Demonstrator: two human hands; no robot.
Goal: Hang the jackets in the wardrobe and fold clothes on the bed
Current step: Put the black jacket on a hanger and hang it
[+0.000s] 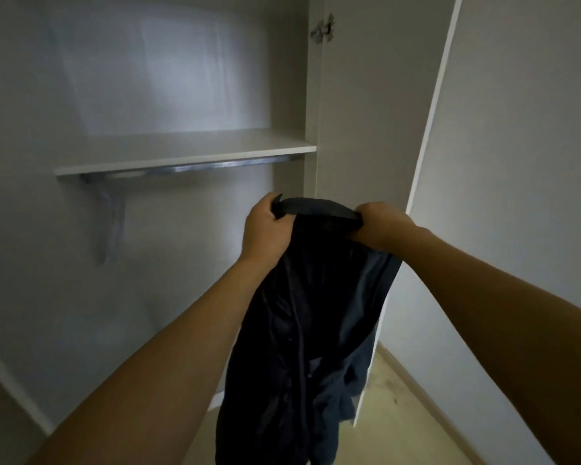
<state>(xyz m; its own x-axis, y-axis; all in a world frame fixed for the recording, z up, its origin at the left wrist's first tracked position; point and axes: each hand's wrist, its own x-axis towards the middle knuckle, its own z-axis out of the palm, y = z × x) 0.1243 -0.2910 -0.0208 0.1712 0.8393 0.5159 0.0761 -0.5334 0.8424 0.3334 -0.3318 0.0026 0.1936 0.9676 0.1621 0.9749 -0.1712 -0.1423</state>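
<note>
- Wardrobe: pale interior, its door swung open on the right; one shelf spans the compartment, with a metal rail fixed directly beneath its front edge.
- Jacket: dark garment hanging limp below the rail, in front of the compartment's right side, not yet on the rail.
- Left hand: fingers curled round the left end of the jacket's collar band.
- Right hand: gripping the right end of the band, just below and right of the rail's right end.
- Hanger: none can be made out; it may be hidden in the cloth.
- Risk (judgement): without a hook over the rail, the jacket would slide off; the narrow gap between rail and shelf may catch knuckles.
- Clearance: open space lies left along the rail; the side panel and door edge crowd its right end.
</note>
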